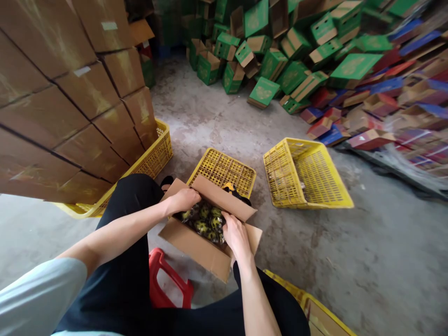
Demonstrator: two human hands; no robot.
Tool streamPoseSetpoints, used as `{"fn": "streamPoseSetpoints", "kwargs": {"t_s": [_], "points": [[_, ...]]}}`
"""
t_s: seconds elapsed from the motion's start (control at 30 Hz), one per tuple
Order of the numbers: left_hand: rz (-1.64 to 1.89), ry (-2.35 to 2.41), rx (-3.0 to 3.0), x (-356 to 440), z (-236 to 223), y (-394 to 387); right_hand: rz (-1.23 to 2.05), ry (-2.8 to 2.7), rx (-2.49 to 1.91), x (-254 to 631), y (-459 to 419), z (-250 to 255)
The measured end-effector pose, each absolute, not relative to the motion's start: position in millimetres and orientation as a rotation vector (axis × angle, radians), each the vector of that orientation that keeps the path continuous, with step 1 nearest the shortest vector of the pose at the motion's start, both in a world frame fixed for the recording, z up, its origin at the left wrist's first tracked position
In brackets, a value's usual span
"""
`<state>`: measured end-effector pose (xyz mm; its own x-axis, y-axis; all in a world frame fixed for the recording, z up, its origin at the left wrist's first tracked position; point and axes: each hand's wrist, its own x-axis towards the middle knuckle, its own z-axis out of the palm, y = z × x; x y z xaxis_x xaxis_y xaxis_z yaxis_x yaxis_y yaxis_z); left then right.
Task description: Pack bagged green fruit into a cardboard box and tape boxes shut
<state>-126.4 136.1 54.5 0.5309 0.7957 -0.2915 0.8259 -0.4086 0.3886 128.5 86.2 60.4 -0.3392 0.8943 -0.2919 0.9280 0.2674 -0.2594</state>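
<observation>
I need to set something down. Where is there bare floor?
Bare floor lies right of the open carton, nearer than the yellow crate on the right; another stretch runs between the yellow crate behind the carton and the green boxes. It's crowded around the carton: left hand, right hand, knees and red stool.

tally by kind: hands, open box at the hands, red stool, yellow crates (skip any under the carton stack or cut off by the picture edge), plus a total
Hands, left hand and right hand: 2
Open box: 1
Red stool, partly hidden: 1
Yellow crates, middle one and right one: 2
Total: 6
</observation>
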Motion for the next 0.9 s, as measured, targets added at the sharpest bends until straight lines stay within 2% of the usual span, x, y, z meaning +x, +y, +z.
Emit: {"fn": "streamPoseSetpoints", "kwargs": {"t_s": [0.17, 0.47, 0.63, 0.77, 0.9], "points": [[-0.111, 1.416, 2.365, -109.8, 44.0, 128.3, -0.745, 2.594, 1.612, 123.8, 84.7, 54.0], [0.196, 1.216, 2.085, -114.1, 41.2, 138.7, -0.640, 2.632, 1.829, 129.4, 83.3, 48.8], [0.238, 1.228, 2.135, -119.1, 57.2, 139.8, -0.786, 2.827, 1.562, 116.4, 78.3, 54.0], [-0.040, 1.178, 2.158, -120.4, 66.0, 132.1, -0.651, 2.803, 1.409, 106.2, 68.3, 53.3], [-0.335, 1.205, 2.277, -108.9, 53.3, 114.0, -0.473, 2.752, 1.544, 102.3, 71.8, 45.7]]}}
